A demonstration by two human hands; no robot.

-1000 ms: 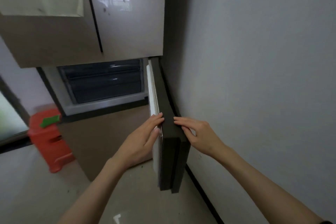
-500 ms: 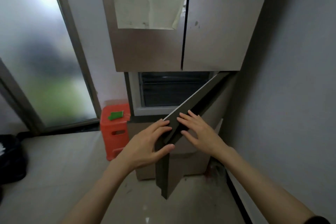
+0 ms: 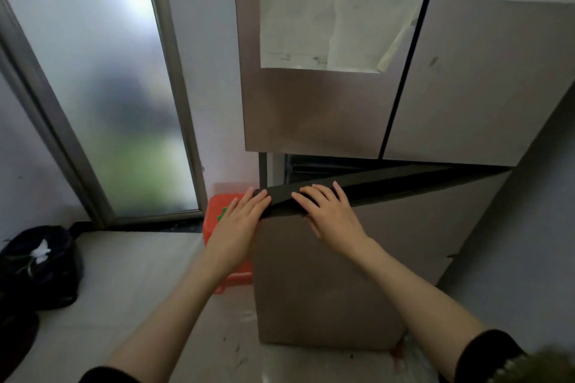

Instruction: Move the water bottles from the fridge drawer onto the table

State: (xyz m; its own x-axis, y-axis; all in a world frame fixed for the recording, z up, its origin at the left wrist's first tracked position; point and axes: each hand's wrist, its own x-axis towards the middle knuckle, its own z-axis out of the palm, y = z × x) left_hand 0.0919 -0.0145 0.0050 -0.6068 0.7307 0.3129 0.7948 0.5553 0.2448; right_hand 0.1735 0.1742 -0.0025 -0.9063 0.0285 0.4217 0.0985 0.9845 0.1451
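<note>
Lower fridge door [image 3: 342,258] swung nearer to shut than half a second ago, narrow gap at top, left hand [image 3: 239,221] and right hand [image 3: 329,214] flat on its dark top edge, fingers straight, holding nothing, water bottles not visible, red stool [image 3: 214,218] left of it

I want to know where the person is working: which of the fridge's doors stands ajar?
The lower right door, hinged toward the wall. Both hands, left hand and right hand, press flat on its dark top edge. The two upper doors, left and right, are shut.
</note>
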